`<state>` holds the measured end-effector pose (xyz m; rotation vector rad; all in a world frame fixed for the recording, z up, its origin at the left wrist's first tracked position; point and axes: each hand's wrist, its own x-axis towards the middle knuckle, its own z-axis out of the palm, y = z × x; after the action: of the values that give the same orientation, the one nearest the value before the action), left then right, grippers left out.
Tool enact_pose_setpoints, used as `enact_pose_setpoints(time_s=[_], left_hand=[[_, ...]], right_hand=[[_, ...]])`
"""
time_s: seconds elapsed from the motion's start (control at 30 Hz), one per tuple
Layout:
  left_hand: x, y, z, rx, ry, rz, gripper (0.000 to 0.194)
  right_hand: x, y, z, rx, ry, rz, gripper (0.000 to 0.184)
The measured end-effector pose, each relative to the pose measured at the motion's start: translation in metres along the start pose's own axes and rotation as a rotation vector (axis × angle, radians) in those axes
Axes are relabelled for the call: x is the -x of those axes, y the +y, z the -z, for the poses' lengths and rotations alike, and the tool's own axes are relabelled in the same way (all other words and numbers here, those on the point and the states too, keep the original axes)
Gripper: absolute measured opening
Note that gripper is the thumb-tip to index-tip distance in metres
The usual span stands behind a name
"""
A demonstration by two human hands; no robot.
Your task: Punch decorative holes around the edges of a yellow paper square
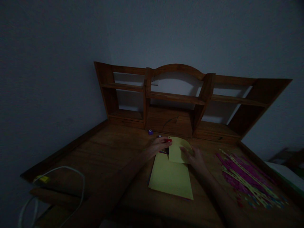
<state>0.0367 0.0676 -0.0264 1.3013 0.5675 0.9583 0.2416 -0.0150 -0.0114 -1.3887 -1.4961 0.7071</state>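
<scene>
My left hand (158,146) is closed around a small red craft punch (169,140), at the left edge of a yellow paper sheet (177,152). From the right, my right hand (194,156) grips that sheet, thumb on top, and the sheet bows upward. Beneath it a stack of yellow paper (170,179) lies on the desk, with darker coloured edges showing under the top sheet. A small purple punch (150,132) stands behind my left hand. Another small dark item (160,136) is partly hidden by my fingers.
A heap of magenta and yellow punched paper strips (244,177) lies at the right, with small scraps around it. A white cable (83,180) loops at the left near a yellow object (44,179). A wooden shelf unit (175,98) backs the wooden desk (95,148).
</scene>
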Motion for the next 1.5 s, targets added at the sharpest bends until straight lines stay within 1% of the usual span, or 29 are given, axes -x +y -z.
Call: enact_pose_setpoints(time_s=[0.13, 0.27, 0.47, 0.6, 0.8, 0.93, 1.07, 1.2, 1.3, 1.4, 1.5], left_hand=[[-0.001, -0.002, 0.000, -0.006, 0.016, 0.008, 0.035], [0.000, -0.002, 0.000, -0.018, 0.005, -0.003, 0.036], [0.002, 0.000, 0.000, -0.030, 0.001, -0.025, 0.036], [0.002, 0.003, 0.000, -0.053, 0.004, -0.010, 0.038], [0.005, 0.005, -0.002, -0.041, 0.044, -0.022, 0.037], [0.008, 0.008, -0.004, -0.037, 0.054, -0.021, 0.037], [0.010, 0.012, -0.005, -0.009, 0.052, 0.013, 0.038], [0.010, 0.014, -0.007, -0.011, 0.070, -0.004, 0.037], [0.010, 0.015, -0.009, -0.019, 0.103, -0.008, 0.035], [0.011, 0.016, -0.013, -0.020, 0.146, -0.003, 0.034], [0.012, 0.017, -0.015, -0.039, 0.145, 0.001, 0.033]], right_hand=[[0.000, -0.002, 0.001, 0.011, -0.022, 0.010, 0.047], [0.000, -0.002, 0.001, 0.038, -0.009, 0.029, 0.045], [-0.001, 0.003, 0.000, 0.034, 0.000, 0.018, 0.047], [-0.001, 0.001, 0.000, 0.043, -0.004, 0.009, 0.050], [0.002, -0.006, -0.002, 0.046, 0.019, 0.004, 0.053], [0.000, -0.004, -0.001, 0.055, 0.010, 0.017, 0.051], [0.000, -0.002, 0.000, 0.081, 0.012, 0.033, 0.048], [0.001, -0.002, -0.002, 0.066, 0.035, 0.021, 0.050], [0.001, 0.000, -0.003, 0.046, 0.025, -0.004, 0.052], [0.000, 0.001, -0.003, 0.048, 0.008, 0.000, 0.052], [0.001, 0.000, -0.002, 0.051, -0.001, 0.012, 0.050]])
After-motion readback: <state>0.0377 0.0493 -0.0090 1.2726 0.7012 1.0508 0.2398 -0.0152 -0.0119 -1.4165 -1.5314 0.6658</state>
